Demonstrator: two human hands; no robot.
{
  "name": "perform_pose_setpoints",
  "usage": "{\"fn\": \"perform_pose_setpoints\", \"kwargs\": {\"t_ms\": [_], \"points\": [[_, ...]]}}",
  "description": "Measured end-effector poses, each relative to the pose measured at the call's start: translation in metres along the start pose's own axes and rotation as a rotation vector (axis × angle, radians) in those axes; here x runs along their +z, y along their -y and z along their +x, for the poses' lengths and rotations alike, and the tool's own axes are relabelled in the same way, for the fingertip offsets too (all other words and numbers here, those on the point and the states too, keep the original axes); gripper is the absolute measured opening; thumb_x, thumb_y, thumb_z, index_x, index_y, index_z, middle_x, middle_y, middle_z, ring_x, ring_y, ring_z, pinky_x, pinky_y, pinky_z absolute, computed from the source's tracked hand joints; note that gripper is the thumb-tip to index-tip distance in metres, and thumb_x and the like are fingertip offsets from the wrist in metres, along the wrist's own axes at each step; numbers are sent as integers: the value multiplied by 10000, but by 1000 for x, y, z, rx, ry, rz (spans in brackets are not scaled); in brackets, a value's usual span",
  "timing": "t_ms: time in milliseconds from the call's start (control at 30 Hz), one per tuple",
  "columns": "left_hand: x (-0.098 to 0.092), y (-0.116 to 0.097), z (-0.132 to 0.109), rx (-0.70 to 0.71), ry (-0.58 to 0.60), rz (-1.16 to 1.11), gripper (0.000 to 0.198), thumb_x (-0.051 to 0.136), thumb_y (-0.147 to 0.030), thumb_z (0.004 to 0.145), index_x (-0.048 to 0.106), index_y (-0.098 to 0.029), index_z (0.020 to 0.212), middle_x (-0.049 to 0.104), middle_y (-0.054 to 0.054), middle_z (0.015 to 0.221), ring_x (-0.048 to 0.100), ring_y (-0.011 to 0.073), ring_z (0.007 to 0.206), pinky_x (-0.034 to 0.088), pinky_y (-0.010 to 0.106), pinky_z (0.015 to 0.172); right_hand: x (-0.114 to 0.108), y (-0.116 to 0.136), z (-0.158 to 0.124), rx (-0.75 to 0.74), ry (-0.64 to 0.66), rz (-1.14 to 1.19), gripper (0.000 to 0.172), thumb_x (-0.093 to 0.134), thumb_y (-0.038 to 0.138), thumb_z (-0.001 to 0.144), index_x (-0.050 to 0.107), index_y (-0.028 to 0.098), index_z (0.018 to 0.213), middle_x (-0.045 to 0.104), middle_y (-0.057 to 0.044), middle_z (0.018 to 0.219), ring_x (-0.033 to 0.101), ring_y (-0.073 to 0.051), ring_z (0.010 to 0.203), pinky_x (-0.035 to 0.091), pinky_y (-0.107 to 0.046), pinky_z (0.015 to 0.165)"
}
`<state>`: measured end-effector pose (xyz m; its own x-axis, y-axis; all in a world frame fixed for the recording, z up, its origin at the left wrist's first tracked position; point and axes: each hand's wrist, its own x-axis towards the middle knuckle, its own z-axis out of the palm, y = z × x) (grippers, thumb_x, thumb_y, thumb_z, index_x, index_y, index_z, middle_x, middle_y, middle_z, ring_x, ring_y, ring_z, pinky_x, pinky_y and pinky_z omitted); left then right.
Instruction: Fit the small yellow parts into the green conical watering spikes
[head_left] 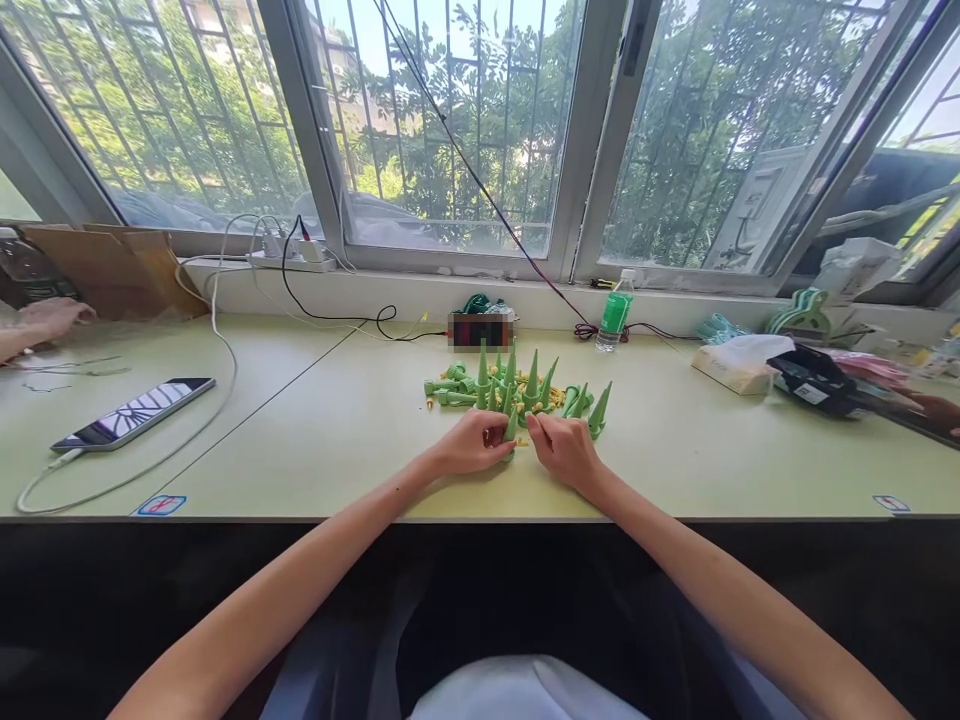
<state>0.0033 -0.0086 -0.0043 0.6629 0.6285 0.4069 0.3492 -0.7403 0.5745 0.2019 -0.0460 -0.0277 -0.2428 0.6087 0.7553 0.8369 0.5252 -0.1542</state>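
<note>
My left hand [474, 443] is closed on a green pointed cone [511, 428], held upright low over the tabletop. Just right of it, my right hand [564, 450] has its fingers curled into a pinch; whatever they hold, if anything, is hidden. Beyond both hands lies a pile of green plastic pieces [457, 397], several of them tapered cones [532, 382] with their tips pointing up. Small yellow parts [556, 397] are scattered among the green ones. Another green cone [599, 410] leans at the pile's right end.
Behind the pile sits a dark box-shaped device [480, 331], partly blurred. A green-labelled bottle [615, 312] stands by the window ledge. A phone [135, 413] with a white cable lies at left, near another person's hand [56, 318]. A tissue pack [739, 362] is at right.
</note>
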Motion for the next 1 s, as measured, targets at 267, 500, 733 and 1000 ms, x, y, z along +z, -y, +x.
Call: {"fn": "perform_pose_setpoints", "kwargs": {"t_ms": [267,500,733,1000], "points": [[-3,8,0,12,-4,134,258,583,-282,829,442,-173,642,500,-39,590,423,85,538,333,233,538,4,1,0,18,116,2,411,424,336,1011,498,177,639,554,-3,540,423,-102,463,174,-271,529],[-15,12,-3,8,66,289,330,606,-405,854,478,-174,655,539,-22,613,446,103,557,331,245,553,5,4,0,34,178,-20,356,447,336,1006,524,177,697,572,-1,559,462,-110,470,181,-266,534],[-33,8,-4,-43,65,301,413,568,-554,872,621,-170,731,565,-11,598,460,112,533,314,248,526,7,3,-1,39,172,-36,343,441,335,1010,542,174,724,553,8,541,443,-105,456,180,-257,532],[-89,46,-10,-336,-183,453,403,435,-446,921,657,-175,722,618,17,560,525,143,533,375,259,579,1,8,-4,-211,281,31,390,393,279,1009,531,169,661,530,1,533,432,-98,476,197,-262,545]]}}
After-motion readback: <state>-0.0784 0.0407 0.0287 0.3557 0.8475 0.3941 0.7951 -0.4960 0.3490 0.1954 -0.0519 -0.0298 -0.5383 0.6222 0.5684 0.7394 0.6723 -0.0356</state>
